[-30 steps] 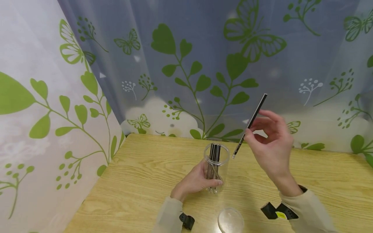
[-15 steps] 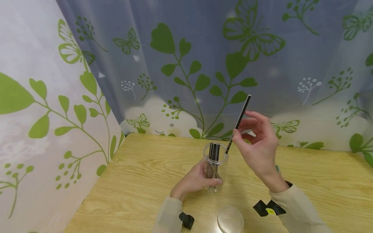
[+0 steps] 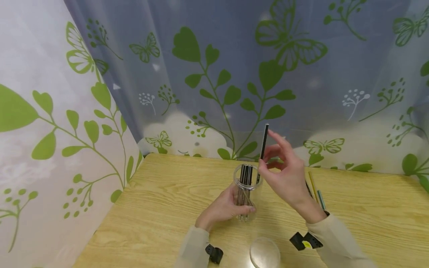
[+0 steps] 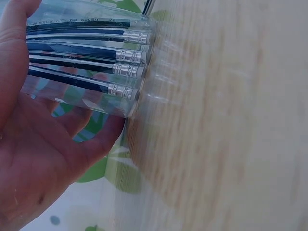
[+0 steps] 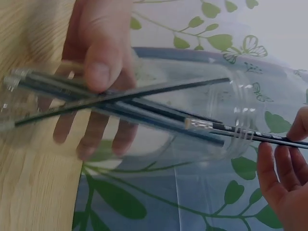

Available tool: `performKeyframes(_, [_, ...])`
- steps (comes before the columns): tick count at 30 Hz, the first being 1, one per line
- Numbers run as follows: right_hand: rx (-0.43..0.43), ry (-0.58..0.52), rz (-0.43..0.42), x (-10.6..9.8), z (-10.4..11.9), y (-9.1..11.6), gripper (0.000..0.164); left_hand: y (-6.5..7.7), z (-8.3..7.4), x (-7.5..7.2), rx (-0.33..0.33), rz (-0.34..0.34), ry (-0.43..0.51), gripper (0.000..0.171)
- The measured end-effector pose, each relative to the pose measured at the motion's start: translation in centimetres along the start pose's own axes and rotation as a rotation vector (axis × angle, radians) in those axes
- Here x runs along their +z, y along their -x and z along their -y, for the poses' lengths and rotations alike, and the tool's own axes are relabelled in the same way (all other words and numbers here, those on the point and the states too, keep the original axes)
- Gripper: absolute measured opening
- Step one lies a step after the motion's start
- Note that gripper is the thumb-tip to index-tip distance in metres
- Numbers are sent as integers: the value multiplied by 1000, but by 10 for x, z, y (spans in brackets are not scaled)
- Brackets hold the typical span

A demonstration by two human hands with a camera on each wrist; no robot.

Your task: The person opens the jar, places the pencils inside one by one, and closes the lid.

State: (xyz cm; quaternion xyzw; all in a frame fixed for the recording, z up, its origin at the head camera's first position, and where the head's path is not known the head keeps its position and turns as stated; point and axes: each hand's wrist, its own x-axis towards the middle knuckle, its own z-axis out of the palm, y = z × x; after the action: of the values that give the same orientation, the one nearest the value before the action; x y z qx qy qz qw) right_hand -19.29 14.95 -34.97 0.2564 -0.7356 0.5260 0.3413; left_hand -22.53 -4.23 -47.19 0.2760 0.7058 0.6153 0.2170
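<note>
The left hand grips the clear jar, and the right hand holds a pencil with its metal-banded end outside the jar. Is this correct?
Not quite: the right wrist view shows the metal-banded end of the pencil inside the clear jar. The left hand does grip it, and the right hand holds the pencil.

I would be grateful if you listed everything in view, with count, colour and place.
clear jar: 1, colourless, in the left hand
pencils inside: several, dark with silver ends, in the jar
held pencil: 1, black, lower end in the jar's mouth
round lid-like disc: 1, clear, on the table's near side
slim sticks: 3 visible, dark, yellow, teal, table's right
table: 1, light wood, below
back curtain: 1, blue-grey, white, green, behind
side panel: 1, whitish with green, left
wrist devices: 2, black, at wrists
sleeves: 2, beige
left hand: 1, round the jar
right hand: 1, pinching the held pencil
</note>
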Motion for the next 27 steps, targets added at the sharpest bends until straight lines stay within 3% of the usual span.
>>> performKeyframes(6, [-78,87,102,0,-7,2,89,0,0,0,7,-1,11,75])
performKeyframes(19, [-88,120,129,-1,-9,1,91,1,-1,0,-16,-31,-25,73])
performKeyframes(27, [-117,137,147,1,-10,1,88,0,0,0,1,-1,27,72])
